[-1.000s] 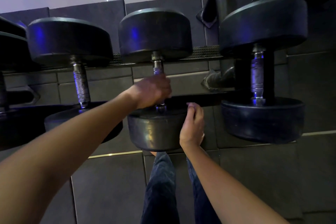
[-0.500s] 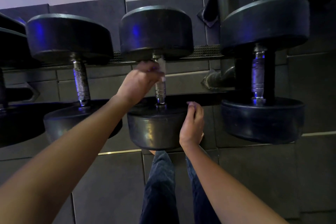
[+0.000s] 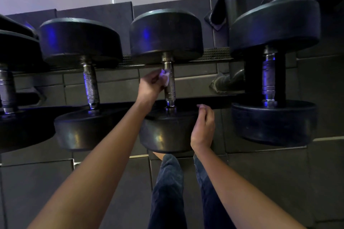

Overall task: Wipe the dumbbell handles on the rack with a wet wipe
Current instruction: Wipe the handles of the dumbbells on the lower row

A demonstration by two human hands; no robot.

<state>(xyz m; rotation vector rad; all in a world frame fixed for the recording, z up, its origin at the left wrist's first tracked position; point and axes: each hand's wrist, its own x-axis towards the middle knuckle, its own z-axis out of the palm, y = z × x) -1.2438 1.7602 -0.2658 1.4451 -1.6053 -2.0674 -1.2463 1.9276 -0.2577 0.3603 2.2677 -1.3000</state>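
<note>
Left hand (image 3: pixel 150 85) pinched the wet wipe (image 3: pixel 165 77) against the 9 o'clock side of the centre handle (image 3: pixel 169 89), upper half, on the rack (image 3: pixel 214 106). Right hand (image 3: pixel 202 126) hung loosely curled, empty, at 3 o'clock of the near head (image 3: pixel 165 134). Judged mid-task: 1 handle underway; status of neighbouring handles (image 3: pixel 90 87) unreadable.

leftmost dumbbell (image 3: pixel 7 89): cut by left edge | wipe (image 3: pixel 165 76): mostly inside left hand (image 3: pixel 151 86)

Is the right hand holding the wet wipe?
No: the left hand pinches the wet wipe against the handle, while the right hand holds nothing.
</note>
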